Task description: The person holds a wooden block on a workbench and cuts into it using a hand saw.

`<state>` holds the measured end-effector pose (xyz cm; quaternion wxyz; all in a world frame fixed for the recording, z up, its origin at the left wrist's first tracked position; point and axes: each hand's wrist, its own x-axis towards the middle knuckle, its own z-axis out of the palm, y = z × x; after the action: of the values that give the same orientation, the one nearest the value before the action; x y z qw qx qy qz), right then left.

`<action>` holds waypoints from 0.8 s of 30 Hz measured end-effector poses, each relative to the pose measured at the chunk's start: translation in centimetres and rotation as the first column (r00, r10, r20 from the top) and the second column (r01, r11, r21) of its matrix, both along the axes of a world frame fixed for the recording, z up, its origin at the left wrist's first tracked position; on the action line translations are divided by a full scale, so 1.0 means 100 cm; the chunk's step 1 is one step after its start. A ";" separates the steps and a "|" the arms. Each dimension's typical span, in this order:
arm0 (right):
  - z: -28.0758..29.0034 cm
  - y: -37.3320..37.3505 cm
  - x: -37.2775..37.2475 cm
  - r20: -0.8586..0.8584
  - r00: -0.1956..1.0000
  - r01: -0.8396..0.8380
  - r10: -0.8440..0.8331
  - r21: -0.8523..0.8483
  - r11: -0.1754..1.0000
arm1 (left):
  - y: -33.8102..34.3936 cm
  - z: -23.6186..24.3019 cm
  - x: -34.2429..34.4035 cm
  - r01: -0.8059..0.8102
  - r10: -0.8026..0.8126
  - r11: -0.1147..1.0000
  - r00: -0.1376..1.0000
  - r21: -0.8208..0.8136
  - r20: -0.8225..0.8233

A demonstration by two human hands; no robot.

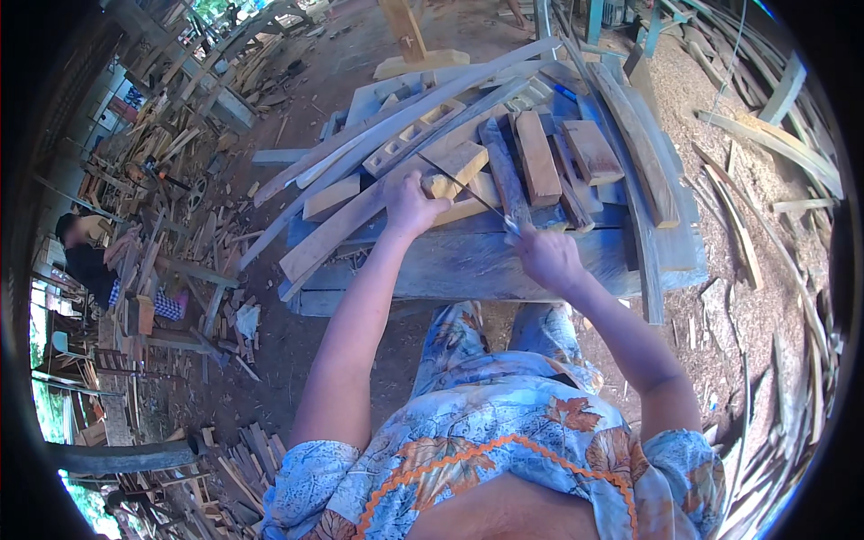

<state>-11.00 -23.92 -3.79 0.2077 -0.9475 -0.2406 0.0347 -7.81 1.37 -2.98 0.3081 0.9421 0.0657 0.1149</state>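
The left hand (pixel 416 209)'s fingers gripped a squared wooden block (pixel 468 164) at the middle of the cluttered surface (pixel 450 279), and the right hand (pixel 551 256)'s fingers were closed round the near end of a slim, dark file-like tool (pixel 463 187) slanting across it. Pinning the block firmly and stroking evenly, clear of the left fingers, probably suited best. Loose offcuts (pixel 538 157) crowded the right, a long board (pixel 346 223) the left; the surface's near edge seemed freest.
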 end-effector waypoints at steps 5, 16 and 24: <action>0.005 0.048 0.039 0.051 0.997 -0.063 0.061 0.041 0.997 | -0.009 0.007 0.002 -0.013 0.014 0.999 1.000 0.032 -0.023; -0.017 -0.016 -0.007 0.043 0.999 0.012 -0.013 0.033 0.999 | 0.001 0.001 0.004 0.012 -0.012 1.000 1.000 0.022 -0.028; 0.001 0.047 0.042 0.053 0.997 -0.053 0.049 0.079 0.995 | -0.010 0.005 0.005 -0.002 0.002 1.000 0.998 0.003 -0.055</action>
<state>-6.85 -19.17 -3.74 0.2383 -0.9326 -0.2711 0.0059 -7.27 0.39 -2.43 0.3049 0.9452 0.0748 0.0892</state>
